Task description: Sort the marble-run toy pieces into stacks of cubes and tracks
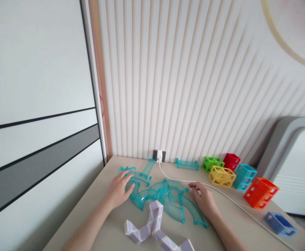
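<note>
Translucent teal track pieces (172,198) lie in a jumble at the middle of the table. My left hand (119,188) rests at the left end of them, fingers spread over a few teal pieces, with nothing visibly gripped. Right of the jumble is my right hand (203,198), its fingers curled together beside the tip of a teal piece; whether anything is between them is too small to tell. A lilac and white folding snake toy (156,223) lies nearest to me, bent in several places.
A straight teal piece (187,164) lies by the ribbed wall. A white charger (159,156) sends a cable rightward. Green (212,164), yellow (222,176), dark red, cyan, orange (260,192) and blue (280,223) open frame blocks stand at the right.
</note>
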`<action>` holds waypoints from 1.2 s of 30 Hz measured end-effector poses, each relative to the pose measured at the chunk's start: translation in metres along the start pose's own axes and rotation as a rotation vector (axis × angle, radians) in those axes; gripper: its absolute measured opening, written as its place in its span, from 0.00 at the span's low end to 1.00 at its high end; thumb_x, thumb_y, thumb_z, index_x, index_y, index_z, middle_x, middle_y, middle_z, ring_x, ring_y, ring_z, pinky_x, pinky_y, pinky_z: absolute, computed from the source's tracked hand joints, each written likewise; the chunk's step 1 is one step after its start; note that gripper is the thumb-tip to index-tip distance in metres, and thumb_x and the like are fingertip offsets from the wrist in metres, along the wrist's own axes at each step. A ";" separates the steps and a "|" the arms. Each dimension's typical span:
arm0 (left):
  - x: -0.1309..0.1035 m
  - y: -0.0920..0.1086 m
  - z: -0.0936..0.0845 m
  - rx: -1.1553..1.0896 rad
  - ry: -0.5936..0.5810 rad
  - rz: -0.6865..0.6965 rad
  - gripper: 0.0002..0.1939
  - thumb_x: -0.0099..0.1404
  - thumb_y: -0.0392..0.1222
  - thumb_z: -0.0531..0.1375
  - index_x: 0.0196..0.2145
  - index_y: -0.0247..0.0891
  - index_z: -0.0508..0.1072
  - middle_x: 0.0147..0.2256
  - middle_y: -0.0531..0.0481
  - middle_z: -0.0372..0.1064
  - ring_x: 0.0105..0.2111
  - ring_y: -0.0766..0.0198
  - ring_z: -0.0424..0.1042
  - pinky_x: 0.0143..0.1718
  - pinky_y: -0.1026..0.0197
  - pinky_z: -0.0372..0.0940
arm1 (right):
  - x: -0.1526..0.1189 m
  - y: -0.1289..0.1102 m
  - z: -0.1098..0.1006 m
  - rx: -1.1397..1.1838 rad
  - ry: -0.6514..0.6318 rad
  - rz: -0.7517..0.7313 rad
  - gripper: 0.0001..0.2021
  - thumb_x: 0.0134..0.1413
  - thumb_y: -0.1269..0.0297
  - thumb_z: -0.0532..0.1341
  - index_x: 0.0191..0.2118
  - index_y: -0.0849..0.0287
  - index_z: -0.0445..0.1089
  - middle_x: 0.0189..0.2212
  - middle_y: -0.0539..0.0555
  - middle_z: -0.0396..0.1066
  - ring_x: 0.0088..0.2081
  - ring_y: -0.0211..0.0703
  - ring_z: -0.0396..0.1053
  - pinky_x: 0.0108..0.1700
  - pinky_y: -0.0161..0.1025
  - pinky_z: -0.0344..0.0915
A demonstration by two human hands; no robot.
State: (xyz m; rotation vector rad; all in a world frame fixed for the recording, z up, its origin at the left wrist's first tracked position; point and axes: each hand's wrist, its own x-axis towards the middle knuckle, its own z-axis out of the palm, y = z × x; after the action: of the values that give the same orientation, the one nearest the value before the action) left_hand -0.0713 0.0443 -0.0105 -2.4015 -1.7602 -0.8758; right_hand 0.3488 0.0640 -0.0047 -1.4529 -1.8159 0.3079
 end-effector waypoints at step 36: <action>0.006 0.016 -0.003 -0.377 0.071 -0.093 0.31 0.63 0.41 0.58 0.64 0.40 0.62 0.46 0.44 0.73 0.33 0.62 0.73 0.42 0.54 0.73 | 0.000 0.007 0.005 0.021 -0.055 0.045 0.16 0.54 0.57 0.54 0.36 0.56 0.79 0.36 0.57 0.81 0.39 0.53 0.78 0.45 0.46 0.72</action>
State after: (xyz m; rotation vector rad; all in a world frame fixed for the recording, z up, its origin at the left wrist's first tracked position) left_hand -0.0570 0.0422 -0.0003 -2.4729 -1.8323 -1.3998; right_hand 0.3503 0.0674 -0.0130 -1.4856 -1.8203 0.3923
